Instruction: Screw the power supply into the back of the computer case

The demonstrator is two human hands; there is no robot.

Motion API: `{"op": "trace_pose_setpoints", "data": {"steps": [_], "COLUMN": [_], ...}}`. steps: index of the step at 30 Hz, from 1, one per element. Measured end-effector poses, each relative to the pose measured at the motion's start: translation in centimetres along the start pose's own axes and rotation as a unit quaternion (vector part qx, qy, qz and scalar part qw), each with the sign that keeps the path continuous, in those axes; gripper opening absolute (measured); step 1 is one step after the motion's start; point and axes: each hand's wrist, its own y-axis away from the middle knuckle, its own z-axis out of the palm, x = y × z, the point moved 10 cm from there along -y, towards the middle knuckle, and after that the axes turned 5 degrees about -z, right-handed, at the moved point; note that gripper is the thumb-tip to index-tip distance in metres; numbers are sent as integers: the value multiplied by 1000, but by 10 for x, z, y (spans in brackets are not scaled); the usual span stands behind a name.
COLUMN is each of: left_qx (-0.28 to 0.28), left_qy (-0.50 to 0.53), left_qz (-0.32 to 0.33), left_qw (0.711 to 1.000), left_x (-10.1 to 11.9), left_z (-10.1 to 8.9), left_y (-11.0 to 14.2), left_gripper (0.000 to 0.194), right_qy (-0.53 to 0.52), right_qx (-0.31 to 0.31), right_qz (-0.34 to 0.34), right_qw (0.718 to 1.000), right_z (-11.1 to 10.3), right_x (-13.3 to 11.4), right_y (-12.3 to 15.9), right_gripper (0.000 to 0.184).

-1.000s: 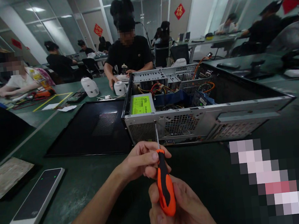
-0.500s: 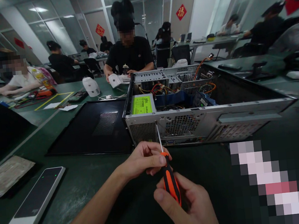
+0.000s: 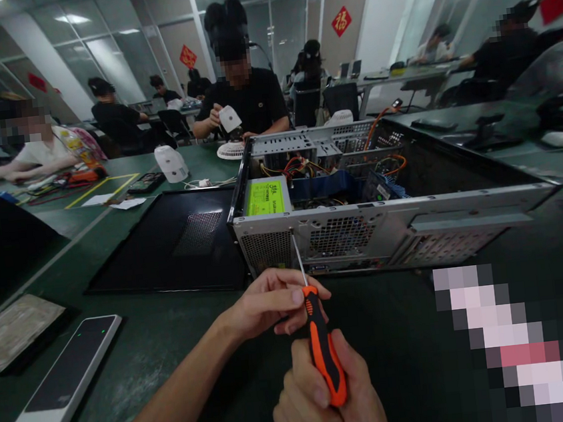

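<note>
near the front edge of the table (image 3: 188, 375), our right hand (image 3: 323, 415) wraps the handle of a screwdriver (image 3: 326, 361); our left hand (image 3: 266, 303) pinches its front end. the step looks like screw-turning: its tip appears to meet the near wall of the open computer case (image 3: 392, 211); the next turn calls for a steady shaft. inside, a green-labelled power supply (image 3: 266, 197) sits in the near left corner, coloured wires (image 3: 295, 164) beyond it.

White dark-screened device (image 3: 71, 367) near worn flat block (image 3: 19, 329); co-worker (image 3: 254, 100) holding white housing (image 3: 230, 118).
</note>
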Motion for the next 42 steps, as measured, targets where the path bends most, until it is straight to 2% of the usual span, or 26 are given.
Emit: {"op": "trace_pose_setpoints", "data": {"steps": [2, 4, 7, 9, 10, 13, 16, 18, 20, 22, 23, 25, 26, 27, 29, 30, 31, 32, 33, 35, 37, 38, 42], "left_qx": [11, 26, 47, 51, 52, 56, 79, 111, 159, 242, 286, 323, 336, 352, 386, 402, 392, 367, 333, 299, 273, 270, 280], "left_qy": [-15, -26, -39, -49, -55, -71, -130, -203, -269, -330, -356, -396, -426, -463, -580, -637, -693, -738, -775, -819, -832, -831, -821], "left_qz": [3, 6, 19, 19, 15, 8, -1, 13, 91, 176, 227, 352, 388, 398, 334, 304, 231, 159, 90, -43, -138, -157, -153], "left_qw": [1000, 999, 998, 997, 997, 996, 988, 973, 946, 895, 860, 784, 745, 709, 635, 583, 559, 544, 530, 487, 463, 460, 474], "left_x": [-1, 0, 4, 5, 4, 4, 9, 24, 57, 99, 122, 169, 188, 203, 223, 229, 228, 222, 212, 193, 176, 172, 172], "left_z": [-3, -7, -11, -11, -10, -8, -10, -14, -16, -20, -19, -4, 3, 8, 8, 7, -1, -10, -20, -42, -58, -61, -60], "left_y": [0, 1, 4, 4, 4, 2, 5, 12, 25, 43, 52, 66, 66, 61, 31, 16, -7, -27, -45, -65, -70, -70, -67], "left_gripper": [33, 35, 37, 39, 39, 44, 48, 45, 42, 41, 42, 44, 45, 45, 37, 33, 31, 36, 48, 75, 86, 89, 90], "right_qy": [-81, -93, 19, 106, 127, 136, 159, 177, 177, 166, 159, 146, 138, 131, 115, 108, 100, 92, 86, 80, 85, 91, 102], "right_qx": [-39, -39, 38, 105, 118, 94, 115, 125, 115, 107, 103, 96, 93, 91, 86, 84, 79, 76, 78, 96, 121, 131, 137], "right_qz": [-1, 2, -5, -27, -48, -93, -72, -57, -60, -62, -61, -59, -58, -58, -67, -73, -80, -83, -80, -58, -37, -32, -33], "right_qw": [996, 995, 999, 989, 984, 982, 978, 975, 976, 978, 980, 983, 984, 986, 987, 988, 989, 989, 990, 991, 988, 987, 985], "right_z": [11, 13, -6, -24, -28, -26, -30, -30, -25, -21, -19, -16, -14, -14, -14, -14, -14, -13, -14, -16, -17, -17, -13], "right_x": [1, 2, -1, -10, -17, -30, -33, -34, -35, -35, -34, -32, -31, -29, -27, -26, -26, -25, -25, -23, -24, -25, -29], "right_y": [-2, -1, 4, 8, 9, 8, 8, 9, 8, 7, 7, 5, 4, 3, 2, 1, 1, 2, 2, 6, 11, 13, 16], "right_gripper": [61, 56, 50, 50, 50, 48, 44, 45, 45, 43, 41, 40, 39, 38, 35, 35, 34, 35, 37, 41, 44, 45, 46]}}
